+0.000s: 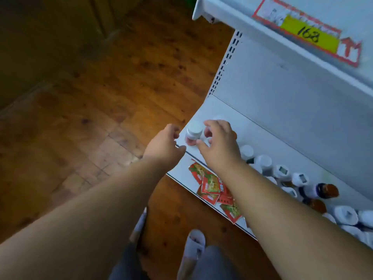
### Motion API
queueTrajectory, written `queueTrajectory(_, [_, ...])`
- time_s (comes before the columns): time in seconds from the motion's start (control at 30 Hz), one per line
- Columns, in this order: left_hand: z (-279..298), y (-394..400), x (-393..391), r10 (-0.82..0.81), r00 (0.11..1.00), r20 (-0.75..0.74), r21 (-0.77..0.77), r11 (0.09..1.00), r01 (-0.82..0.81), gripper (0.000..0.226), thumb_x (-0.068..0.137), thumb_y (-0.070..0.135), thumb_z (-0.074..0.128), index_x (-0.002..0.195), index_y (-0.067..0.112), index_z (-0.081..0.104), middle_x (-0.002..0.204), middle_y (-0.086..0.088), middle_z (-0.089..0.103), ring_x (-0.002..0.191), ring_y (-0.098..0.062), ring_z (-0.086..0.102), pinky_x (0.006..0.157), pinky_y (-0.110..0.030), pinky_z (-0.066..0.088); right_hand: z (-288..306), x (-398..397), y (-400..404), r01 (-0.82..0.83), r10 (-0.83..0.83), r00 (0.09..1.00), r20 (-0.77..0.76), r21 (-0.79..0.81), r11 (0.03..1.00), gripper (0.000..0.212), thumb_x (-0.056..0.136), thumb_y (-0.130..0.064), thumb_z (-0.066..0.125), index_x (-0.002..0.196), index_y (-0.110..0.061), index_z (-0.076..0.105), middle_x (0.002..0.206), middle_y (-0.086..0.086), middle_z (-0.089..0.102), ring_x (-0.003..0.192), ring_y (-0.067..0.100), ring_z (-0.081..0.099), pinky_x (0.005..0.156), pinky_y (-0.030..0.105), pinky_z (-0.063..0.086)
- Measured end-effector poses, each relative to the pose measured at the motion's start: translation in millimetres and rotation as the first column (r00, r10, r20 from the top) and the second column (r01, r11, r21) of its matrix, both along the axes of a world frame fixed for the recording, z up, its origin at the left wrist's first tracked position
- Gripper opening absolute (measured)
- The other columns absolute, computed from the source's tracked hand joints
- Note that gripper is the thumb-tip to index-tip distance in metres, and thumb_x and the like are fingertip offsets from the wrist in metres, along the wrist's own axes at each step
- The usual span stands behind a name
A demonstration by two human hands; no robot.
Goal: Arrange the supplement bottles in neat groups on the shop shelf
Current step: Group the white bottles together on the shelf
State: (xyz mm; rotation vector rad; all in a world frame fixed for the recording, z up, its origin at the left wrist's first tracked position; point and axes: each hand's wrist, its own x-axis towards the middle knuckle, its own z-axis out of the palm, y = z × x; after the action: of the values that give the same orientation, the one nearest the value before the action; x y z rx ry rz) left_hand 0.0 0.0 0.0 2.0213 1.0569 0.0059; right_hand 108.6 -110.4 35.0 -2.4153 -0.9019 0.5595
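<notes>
Shelf (262,126) white. Bottle (194,131) white, white cap. Row of bottles (282,172) mostly white; two amber-brown (328,190). Packets (211,184) red with green print. Price tag (308,35) yellow, red border, black "168". Floor (101,98) brown wood grain. Slippers (194,245) pale grey.

White metal shop shelf (268,126), slotted upright at its left back corner. Standing on it: white-capped bottle (194,131) at the left end; farther right, a crowded run of white-capped bottles (282,172) mixed with brown bottles (328,190). Lying on the tier below: loose red and green packets (212,184), overlapping. Beneath all, wooden floor (121,87).
</notes>
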Motion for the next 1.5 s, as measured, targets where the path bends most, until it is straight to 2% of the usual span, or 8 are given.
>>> queueTrajectory(0.2, [-40.3, 20.3, 28.4, -0.060, 0.997, 0.050, -0.123, 0.990, 0.066, 0.068, 0.082, 0.027, 0.078, 0.140, 0.027, 0.044, 0.138, 0.006, 0.055, 0.122, -0.015, 0.057, 0.091, -0.033, 0.055, -27.2, 14.8, 54.5, -0.070, 0.137, 0.982, 0.128, -0.431, 0.900, 0.056, 0.093, -0.031, 0.064, 0.142, -0.027, 0.039, 0.137, 0.006, 0.045, 0.111, 0.032, 0.059, 0.085, 0.048, 0.057])
queueTrajectory(0.47, [-52.4, 22.9, 35.5, -0.186, 0.978, 0.090, -0.152, 0.968, 0.198, 0.056, 0.087, 0.024, 0.074, 0.137, 0.027, 0.050, 0.129, 0.004, 0.062, 0.115, -0.018, 0.059, 0.092, -0.035, 0.054, -21.7, 15.4, 62.7, -0.181, 0.308, 0.939, 0.151, -0.544, 0.820, 0.038, 0.098, -0.018, 0.052, 0.136, -0.017, 0.043, 0.130, 0.009, 0.051, 0.115, 0.031, 0.055, 0.087, 0.043, 0.052])
queueTrajectory(0.6, [-57.9, 25.9, 42.6, -0.105, 0.981, 0.164, -0.230, 0.963, 0.141, 0.047, 0.088, 0.028, 0.073, 0.131, 0.028, 0.053, 0.124, 0.009, 0.062, 0.112, -0.012, 0.059, 0.088, -0.029, 0.050, -28.8, 18.3, 60.0, -0.019, 0.063, 0.994, 0.088, -0.427, 0.904, 0.048, 0.096, -0.013, 0.055, 0.142, -0.017, 0.039, 0.132, 0.012, 0.056, 0.120, 0.032, 0.055, 0.096, 0.048, 0.053])
queueTrajectory(0.73, [-31.4, 23.6, 12.5, 0.085, 0.967, 0.242, -0.333, 0.943, 0.001, 0.042, 0.088, 0.040, 0.071, 0.125, 0.028, 0.055, 0.110, 0.011, 0.066, 0.101, -0.008, 0.062, 0.083, -0.026, 0.049, -5.3, -2.1, 41.1, 0.092, -0.097, 0.988, -0.117, -0.047, 0.995, 0.034, 0.100, -0.013, 0.047, 0.133, -0.022, 0.052, 0.131, 0.004, 0.061, 0.121, 0.024, 0.056, 0.097, 0.038, 0.051])
queueTrajectory(0.93, [79.6, 5.1, -55.8, 0.414, 0.873, 0.257, -0.643, 0.748, -0.166, 0.028, 0.099, 0.029, 0.058, 0.122, 0.014, 0.062, 0.104, -0.005, 0.074, 0.096, -0.022, 0.071, 0.080, -0.034, 0.058, 73.7, -69.9, -4.2, 0.102, -0.050, 0.898, -0.438, 0.095, 0.990, 0.029, 0.101, -0.038, 0.050, 0.129, -0.032, 0.052, 0.119, -0.010, 0.063, 0.113, 0.011, 0.059, 0.096, 0.037, 0.053])
queueTrajectory(1.17, [222.1, -55.3, -119.6, 0.409, 0.875, 0.259, -0.623, 0.763, -0.172, 0.031, 0.100, 0.040, 0.053, 0.113, 0.016, 0.069, 0.103, -0.007, 0.075, 0.101, -0.026, 0.071, 0.096, -0.048, 0.054, 192.1, -135.0, -69.2, 0.158, -0.004, 0.815, -0.579, 0.217, 0.963, 0.019, 0.097, -0.045, 0.055, 0.113, -0.042, 0.047, 0.106, -0.016, 0.064, 0.100, 0.005, 0.064, 0.090, 0.031, 0.055])
queueTrajectory(1.4, [324.6, -89.1, -144.0, 0.273, 0.853, 0.444, -0.580, 0.814, 0.042, 0.022, 0.100, 0.039, 0.051, 0.112, 0.024, 0.063, 0.107, -0.005, 0.072, 0.099, -0.021, 0.070, 0.077, -0.030, 0.057, 278.5, -184.2, -116.2, 0.318, -0.131, 0.870, -0.475, 0.339, 0.885, 0.021, 0.095, -0.046, 0.058, 0.114, -0.040, 0.051, 0.105, -0.013, 0.067, 0.098, 0.008, 0.068, 0.091, 0.042, 0.057])
queueTrajectory(1.5, [356.2, -107.7, -148.5, 0.123, 0.848, 0.516, -0.486, 0.857, 0.171, 0.026, 0.095, 0.046, 0.055, 0.116, 0.033, 0.062, 0.107, 0.003, 0.072, 0.099, -0.017, 0.071, 0.085, -0.037, 0.060, 304.4, -207.4, -142.3, 0.423, -0.218, 0.852, -0.477, 0.380, 0.822, 0.024, 0.095, -0.044, 0.059, 0.116, -0.033, 0.055, 0.105, -0.008, 0.070, 0.095, 0.012, 0.070, 0.090, 0.044, 0.057])
